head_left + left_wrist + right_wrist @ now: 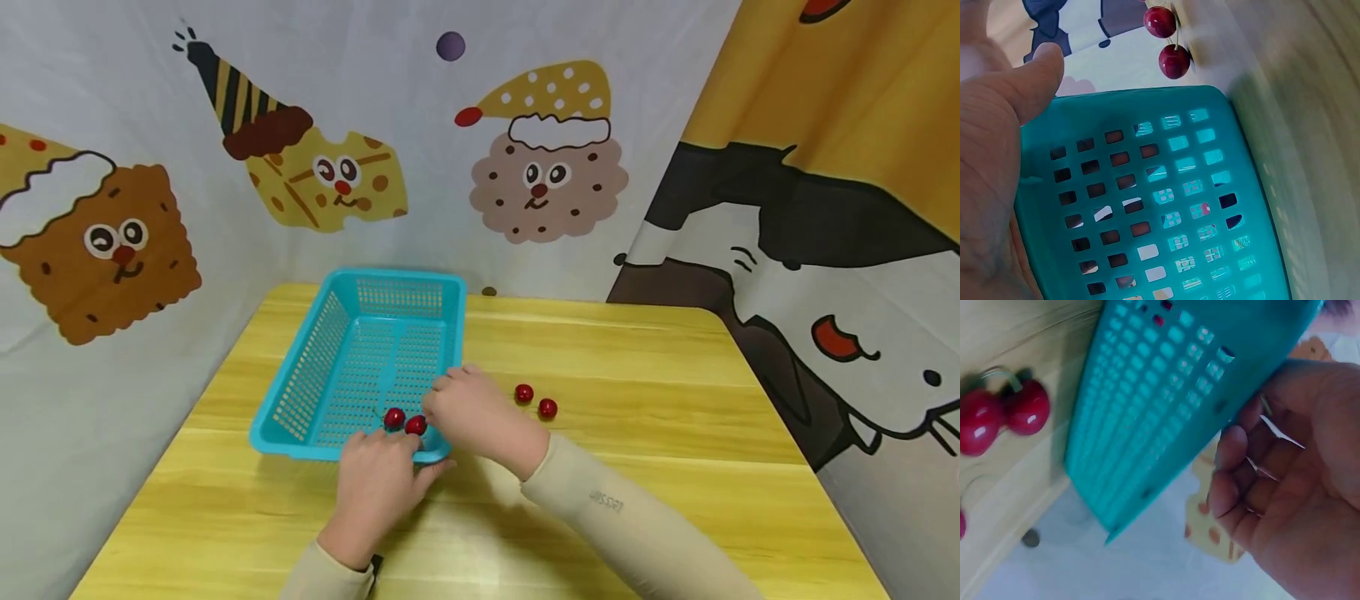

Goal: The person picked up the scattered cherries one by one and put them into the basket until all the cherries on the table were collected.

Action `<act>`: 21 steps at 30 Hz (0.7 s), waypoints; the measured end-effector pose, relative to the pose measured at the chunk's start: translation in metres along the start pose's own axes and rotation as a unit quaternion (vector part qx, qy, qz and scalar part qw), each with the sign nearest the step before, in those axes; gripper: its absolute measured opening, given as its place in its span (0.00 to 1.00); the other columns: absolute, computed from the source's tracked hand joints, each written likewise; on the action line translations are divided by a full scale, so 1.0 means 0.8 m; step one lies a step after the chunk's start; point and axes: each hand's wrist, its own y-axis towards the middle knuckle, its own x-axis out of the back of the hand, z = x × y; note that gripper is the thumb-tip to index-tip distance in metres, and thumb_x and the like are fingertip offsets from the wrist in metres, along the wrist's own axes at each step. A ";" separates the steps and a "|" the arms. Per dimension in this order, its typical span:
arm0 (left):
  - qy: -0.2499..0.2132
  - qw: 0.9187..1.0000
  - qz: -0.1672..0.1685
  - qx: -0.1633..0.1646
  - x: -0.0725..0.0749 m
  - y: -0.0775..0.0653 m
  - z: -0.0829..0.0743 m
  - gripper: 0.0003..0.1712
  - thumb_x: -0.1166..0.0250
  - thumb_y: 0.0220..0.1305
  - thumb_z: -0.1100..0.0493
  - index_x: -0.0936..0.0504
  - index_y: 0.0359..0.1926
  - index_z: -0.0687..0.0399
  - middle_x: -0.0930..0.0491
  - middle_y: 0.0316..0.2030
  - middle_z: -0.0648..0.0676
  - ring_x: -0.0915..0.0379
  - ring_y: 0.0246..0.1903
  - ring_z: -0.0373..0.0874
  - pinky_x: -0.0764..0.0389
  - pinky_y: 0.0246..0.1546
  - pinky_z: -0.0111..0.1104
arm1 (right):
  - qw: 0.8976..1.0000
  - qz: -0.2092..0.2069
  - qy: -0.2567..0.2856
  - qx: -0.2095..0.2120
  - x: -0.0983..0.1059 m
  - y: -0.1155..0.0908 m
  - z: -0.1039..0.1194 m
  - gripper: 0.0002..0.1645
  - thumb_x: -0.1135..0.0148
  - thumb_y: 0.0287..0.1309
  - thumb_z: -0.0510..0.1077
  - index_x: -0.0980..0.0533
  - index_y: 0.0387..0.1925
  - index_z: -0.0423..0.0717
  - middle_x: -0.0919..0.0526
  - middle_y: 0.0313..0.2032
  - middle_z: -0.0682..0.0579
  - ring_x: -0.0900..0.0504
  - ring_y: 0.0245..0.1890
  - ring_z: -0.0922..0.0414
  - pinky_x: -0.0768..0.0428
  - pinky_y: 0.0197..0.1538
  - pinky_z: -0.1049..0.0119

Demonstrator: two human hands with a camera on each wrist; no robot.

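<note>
A blue plastic basket (296, 454) with slotted walls stands on the wooden table. My left hand (381, 479) grips its near rim, fingers over the inside and thumb along the outer wall. Two red cherries (394, 418) lie in the near end of the basket, just beyond the left fingertips. My right hand (476, 415) reaches over the right rim with its fingers curled down. In the right wrist view a thin greenish cherry stem (1265, 405) shows between that hand's thumb and fingers; whatever hangs below it is hidden by the basket wall.
On the table to the right of the basket lie two more cherries (536, 401), whose stems join in the right wrist view. At that view's left edge a bit of another cherry (961, 524) shows. A cartoon-printed cloth (427, 225) hangs behind the table (637, 500).
</note>
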 end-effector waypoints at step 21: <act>0.010 1.000 0.013 0.014 -0.002 0.002 -0.006 0.30 0.27 0.40 0.28 0.26 0.15 0.46 0.28 0.11 0.48 0.36 0.11 0.49 0.37 0.15 0.40 | 0.994 0.067 0.088 -0.006 -0.041 0.035 0.005 0.05 0.36 0.59 0.54 0.15 0.33 0.67 0.16 0.31 0.70 0.23 0.32 0.66 0.29 0.41 0.66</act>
